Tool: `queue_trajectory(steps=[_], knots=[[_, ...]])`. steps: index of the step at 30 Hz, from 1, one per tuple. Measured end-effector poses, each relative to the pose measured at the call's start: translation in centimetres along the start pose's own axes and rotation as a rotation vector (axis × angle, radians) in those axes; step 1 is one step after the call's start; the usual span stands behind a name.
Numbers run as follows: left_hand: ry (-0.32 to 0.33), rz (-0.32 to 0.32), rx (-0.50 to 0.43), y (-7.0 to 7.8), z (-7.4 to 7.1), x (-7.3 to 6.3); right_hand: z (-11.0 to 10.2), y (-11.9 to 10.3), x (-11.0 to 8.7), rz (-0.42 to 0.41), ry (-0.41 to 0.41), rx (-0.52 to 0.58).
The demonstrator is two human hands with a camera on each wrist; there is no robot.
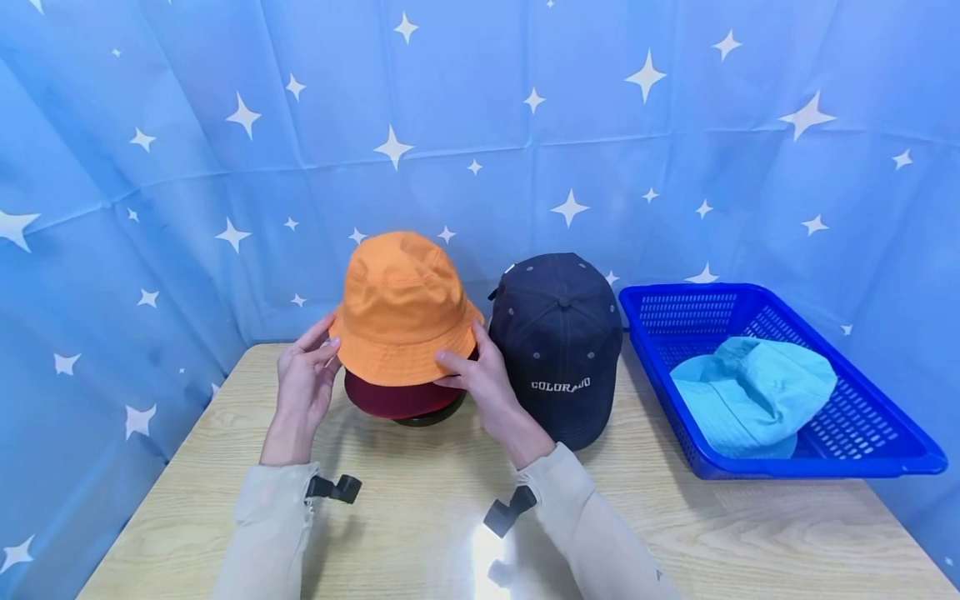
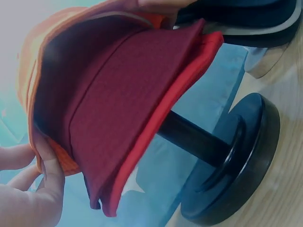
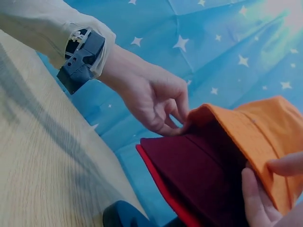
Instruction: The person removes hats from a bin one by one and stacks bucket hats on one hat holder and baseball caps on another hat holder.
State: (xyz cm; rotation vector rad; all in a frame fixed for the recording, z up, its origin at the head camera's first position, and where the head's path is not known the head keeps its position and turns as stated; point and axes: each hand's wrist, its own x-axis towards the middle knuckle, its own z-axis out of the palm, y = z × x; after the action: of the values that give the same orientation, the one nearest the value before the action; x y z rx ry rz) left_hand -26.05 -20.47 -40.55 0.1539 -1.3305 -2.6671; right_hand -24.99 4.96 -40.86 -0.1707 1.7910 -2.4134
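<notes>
An orange bucket hat point(image 1: 401, 304) sits over a maroon hat point(image 1: 397, 400), whose brim shows below it. In the left wrist view a red brim point(image 2: 142, 137) lies just under the maroon one, above a black stand point(image 2: 194, 139) with a round base. With thumb and fingers my left hand point(image 1: 306, 379) pinches the orange brim at its left side. My right hand point(image 1: 491, 379) pinches the same brim at its right front, thumb on top and fingers partly hidden beneath. The orange brim stands away from the maroon hat at the sides in both wrist views.
Close to my right hand stands a navy cap point(image 1: 558, 333) lettered COLORADO. Farther right, a blue plastic basket point(image 1: 663, 387) holds a light blue hat point(image 1: 765, 392). A blue star-patterned curtain point(image 1: 480, 100) hangs behind the wooden table point(image 1: 420, 517).
</notes>
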Motion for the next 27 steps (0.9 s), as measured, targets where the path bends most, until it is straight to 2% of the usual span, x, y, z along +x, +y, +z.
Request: queue_trajectory(steps=[10, 19, 27], knots=[[0.039, -0.023, 0.146, -0.7, -0.8, 0.4, 0.1, 0.6, 0.2, 0.023, 0.033, -0.105], [0.041, -0.063, 0.273, -1.1, -1.1, 0.6, -0.1, 1.7, 0.4, 0.048, 0.003, -0.193], [0.024, -0.078, 0.362, -1.4, -1.4, 0.8, -0.3, 2.0, 0.5, 0.057, -0.027, -0.217]])
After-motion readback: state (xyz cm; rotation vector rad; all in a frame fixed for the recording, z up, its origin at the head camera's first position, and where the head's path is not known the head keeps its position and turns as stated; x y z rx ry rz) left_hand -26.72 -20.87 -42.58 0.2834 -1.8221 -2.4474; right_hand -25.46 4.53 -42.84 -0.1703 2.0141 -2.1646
